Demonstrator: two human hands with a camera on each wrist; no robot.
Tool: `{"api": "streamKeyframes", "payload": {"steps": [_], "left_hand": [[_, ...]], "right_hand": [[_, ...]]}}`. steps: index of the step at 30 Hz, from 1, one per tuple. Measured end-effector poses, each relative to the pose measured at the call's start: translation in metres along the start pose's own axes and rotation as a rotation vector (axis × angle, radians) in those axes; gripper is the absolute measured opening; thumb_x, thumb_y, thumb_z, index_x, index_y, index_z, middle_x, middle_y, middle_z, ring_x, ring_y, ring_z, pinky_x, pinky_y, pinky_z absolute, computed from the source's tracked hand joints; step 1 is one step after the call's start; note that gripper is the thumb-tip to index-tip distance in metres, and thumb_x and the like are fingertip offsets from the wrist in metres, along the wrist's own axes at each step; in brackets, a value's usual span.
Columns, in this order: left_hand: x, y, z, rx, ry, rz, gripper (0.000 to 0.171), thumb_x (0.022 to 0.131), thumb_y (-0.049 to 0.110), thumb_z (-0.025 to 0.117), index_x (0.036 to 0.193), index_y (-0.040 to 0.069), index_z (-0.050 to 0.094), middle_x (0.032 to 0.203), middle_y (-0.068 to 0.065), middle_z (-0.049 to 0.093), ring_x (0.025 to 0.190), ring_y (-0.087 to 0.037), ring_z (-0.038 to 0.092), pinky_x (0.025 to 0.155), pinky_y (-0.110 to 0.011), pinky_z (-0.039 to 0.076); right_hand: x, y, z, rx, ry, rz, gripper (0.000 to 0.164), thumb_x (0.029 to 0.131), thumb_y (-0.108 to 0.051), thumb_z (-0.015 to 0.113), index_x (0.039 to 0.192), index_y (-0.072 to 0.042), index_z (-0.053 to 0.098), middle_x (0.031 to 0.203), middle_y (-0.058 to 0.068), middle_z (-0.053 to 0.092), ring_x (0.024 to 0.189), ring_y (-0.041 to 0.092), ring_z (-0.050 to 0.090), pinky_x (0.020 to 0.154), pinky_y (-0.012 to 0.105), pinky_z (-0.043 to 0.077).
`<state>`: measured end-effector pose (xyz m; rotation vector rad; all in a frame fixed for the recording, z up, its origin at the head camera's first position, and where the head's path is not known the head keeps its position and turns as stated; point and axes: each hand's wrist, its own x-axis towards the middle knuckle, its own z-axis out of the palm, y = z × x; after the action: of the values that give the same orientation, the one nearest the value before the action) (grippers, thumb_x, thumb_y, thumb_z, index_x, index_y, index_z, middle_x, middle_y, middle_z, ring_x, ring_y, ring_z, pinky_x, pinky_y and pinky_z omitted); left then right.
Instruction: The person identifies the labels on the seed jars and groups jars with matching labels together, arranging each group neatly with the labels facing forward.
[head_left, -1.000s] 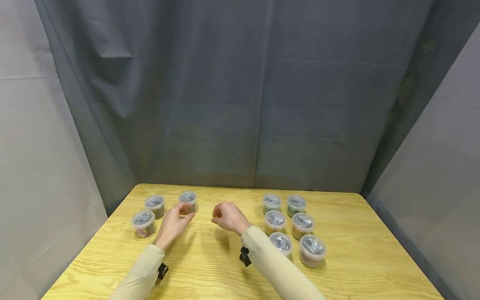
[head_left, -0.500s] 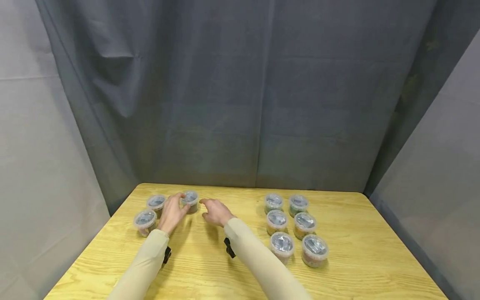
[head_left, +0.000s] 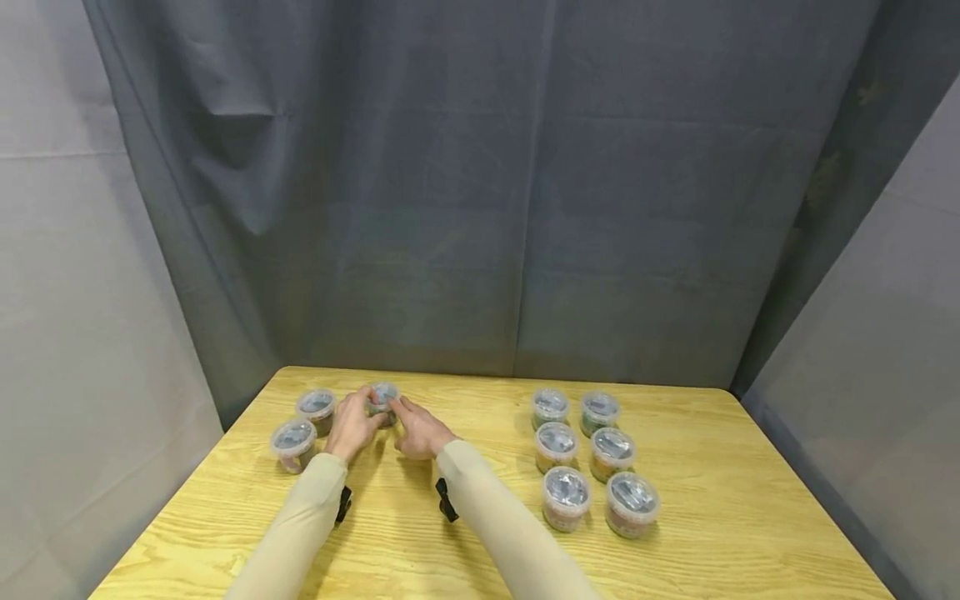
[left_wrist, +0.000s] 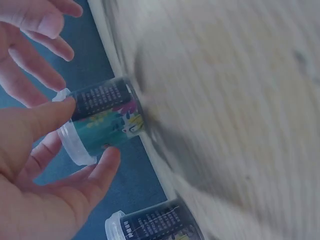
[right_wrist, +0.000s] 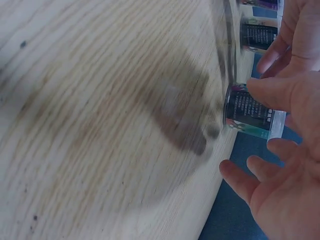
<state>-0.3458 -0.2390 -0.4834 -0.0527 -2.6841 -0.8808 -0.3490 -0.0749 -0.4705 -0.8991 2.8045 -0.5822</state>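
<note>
In the head view my left hand (head_left: 354,427) is at a small round tub (head_left: 385,393) near the back left of the table, with a clear lid. The left wrist view shows the tub's (left_wrist: 105,117) dark text label and colourful print, and my left thumb and fingers hold its sides close to the lid. From the other side my right hand (head_left: 422,432) reaches in, its forefinger right at the tub's rim. In the right wrist view the right hand's other fingers (right_wrist: 237,180) spread loosely beside the tub.
Two more lidded tubs, the farther tub (head_left: 317,406) and the nearer tub (head_left: 293,443), stand left of my left hand. Several others, including a pink-based tub (head_left: 632,504), stand in two columns on the right of the wooden table (head_left: 735,500). A grey curtain (head_left: 420,208) hangs behind.
My right hand has moved left to the tub's rim. My left hand has moved right and forward, closing round the same tub. The other tubs stay put.
</note>
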Motion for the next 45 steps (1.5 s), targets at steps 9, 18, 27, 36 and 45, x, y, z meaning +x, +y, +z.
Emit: {"api": "streamKeyframes", "payload": {"steps": [9, 18, 27, 36, 45], "left_hand": [[-0.003, 0.000, -0.001, -0.011, 0.016, 0.053, 0.024, 0.083, 0.014, 0.078, 0.090, 0.006, 0.056, 0.071, -0.005, 0.050, 0.056, -0.016, 0.035, 0.052, -0.029, 0.029], [-0.020, 0.010, -0.005, -0.019, -0.020, 0.082, 0.025, 0.084, 0.017, 0.078, 0.089, 0.008, 0.056, 0.069, -0.004, 0.052, 0.052, -0.014, 0.035, 0.049, -0.027, 0.029], [-0.035, 0.038, -0.009, -0.058, -0.024, 0.143, 0.026, 0.083, 0.023, 0.079, 0.087, 0.012, 0.056, 0.073, -0.002, 0.055, 0.072, -0.020, 0.060, 0.060, -0.031, 0.046], [-0.040, 0.061, -0.011, -0.186, -0.019, 0.195, 0.025, 0.083, 0.020, 0.079, 0.090, 0.013, 0.056, 0.093, -0.003, 0.067, 0.097, -0.027, 0.067, 0.088, -0.049, 0.057], [-0.042, 0.087, -0.010, -0.276, -0.079, 0.228, 0.022, 0.088, 0.022, 0.074, 0.098, 0.016, 0.055, 0.103, -0.003, 0.066, 0.105, -0.026, 0.067, 0.087, -0.041, 0.059]], "right_hand": [[-0.005, 0.001, 0.004, 0.027, 0.073, 0.007, 0.068, 0.094, -0.005, 0.061, 0.154, -0.018, 0.031, 0.159, 0.011, 0.032, 0.143, 0.028, 0.038, 0.115, 0.042, 0.038], [-0.021, 0.007, 0.003, 0.085, 0.237, -0.065, 0.056, 0.089, 0.008, 0.058, 0.141, -0.015, 0.053, 0.141, 0.011, 0.053, 0.127, 0.029, 0.054, 0.105, 0.043, 0.048], [-0.042, 0.016, -0.009, 0.197, 0.414, -0.067, 0.025, 0.096, -0.014, 0.063, 0.120, -0.011, 0.068, 0.123, 0.010, 0.064, 0.115, 0.025, 0.061, 0.094, 0.040, 0.055], [-0.065, 0.020, -0.033, 0.240, 0.482, -0.109, 0.025, 0.094, -0.024, 0.066, 0.113, -0.009, 0.070, 0.118, 0.009, 0.069, 0.111, 0.027, 0.065, 0.082, 0.034, 0.059], [-0.089, 0.031, -0.051, 0.349, 0.500, -0.067, 0.024, 0.093, -0.024, 0.069, 0.112, -0.010, 0.066, 0.119, 0.007, 0.067, 0.112, 0.025, 0.063, 0.080, 0.029, 0.060]]}}
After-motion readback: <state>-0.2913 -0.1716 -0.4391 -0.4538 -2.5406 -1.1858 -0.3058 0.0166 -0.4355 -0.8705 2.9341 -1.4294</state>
